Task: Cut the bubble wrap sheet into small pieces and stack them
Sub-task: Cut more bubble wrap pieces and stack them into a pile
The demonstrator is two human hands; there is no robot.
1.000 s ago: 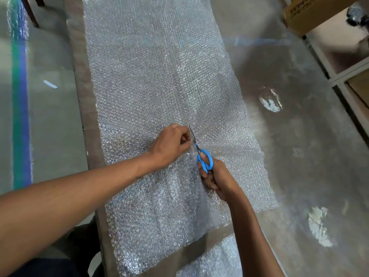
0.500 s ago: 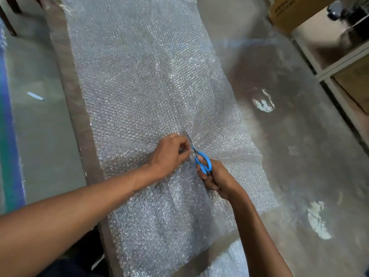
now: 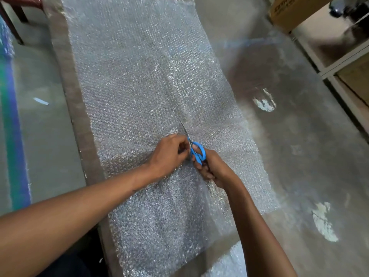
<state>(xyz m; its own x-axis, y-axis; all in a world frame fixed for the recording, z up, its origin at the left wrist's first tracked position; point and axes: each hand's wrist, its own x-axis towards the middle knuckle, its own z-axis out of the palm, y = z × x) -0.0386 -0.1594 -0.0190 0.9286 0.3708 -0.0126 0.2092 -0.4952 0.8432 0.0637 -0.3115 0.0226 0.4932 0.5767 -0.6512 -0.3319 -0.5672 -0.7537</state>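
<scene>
A long bubble wrap sheet (image 3: 139,72) lies stretched along a narrow table, with a cut running up its near half from the front edge. My right hand (image 3: 214,168) grips blue-handled scissors (image 3: 196,151) whose blades point away from me into the sheet at the end of the cut. My left hand (image 3: 169,154) pinches the bubble wrap just left of the blades, fingers curled on the cut edge. Another piece of bubble wrap (image 3: 225,264) shows below the table's near end.
The brown table edge (image 3: 79,120) runs along the sheet's left side. Grey concrete floor (image 3: 299,156) with white patches lies to the right. A cardboard box (image 3: 287,15) and white shelving (image 3: 339,64) stand at the far right. A dark chair leg (image 3: 12,27) is top left.
The scissors and both hands have edged slightly farther up the sheet along the cut. The view has shifted a little; the left hand keeps its pinch beside the blades.
</scene>
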